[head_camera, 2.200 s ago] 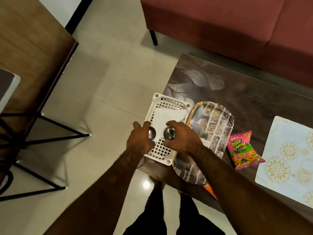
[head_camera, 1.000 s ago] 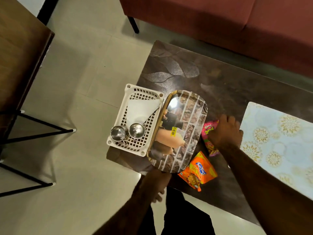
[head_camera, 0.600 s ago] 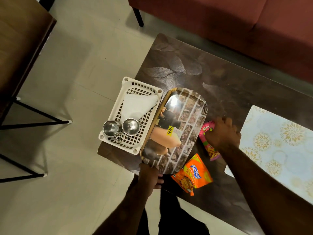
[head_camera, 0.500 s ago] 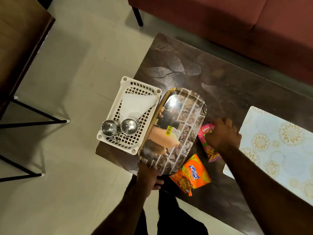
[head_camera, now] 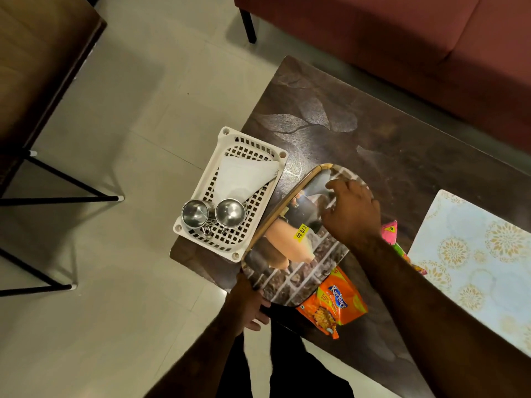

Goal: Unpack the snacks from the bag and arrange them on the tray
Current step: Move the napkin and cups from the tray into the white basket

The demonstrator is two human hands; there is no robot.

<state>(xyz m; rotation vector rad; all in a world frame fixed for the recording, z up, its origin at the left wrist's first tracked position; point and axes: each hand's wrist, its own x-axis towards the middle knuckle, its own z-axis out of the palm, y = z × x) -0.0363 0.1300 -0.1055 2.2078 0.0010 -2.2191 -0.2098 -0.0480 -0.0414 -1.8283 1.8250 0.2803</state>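
Pink packet (head_camera: 398, 245) half under forearm

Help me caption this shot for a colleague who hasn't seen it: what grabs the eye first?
The glossy oval tray at the near-left corner of the dark table, with the left hand at its near end and the right hand spread over its far end. Left of it, a white basket holds two steel cups. A bright orange snack packet lies partly under the tray's near-right edge.

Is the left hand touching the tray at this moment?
Touching. The head view shows the left hand wrapped onto the near edge of the tray, fingers underneath, no gap visible.
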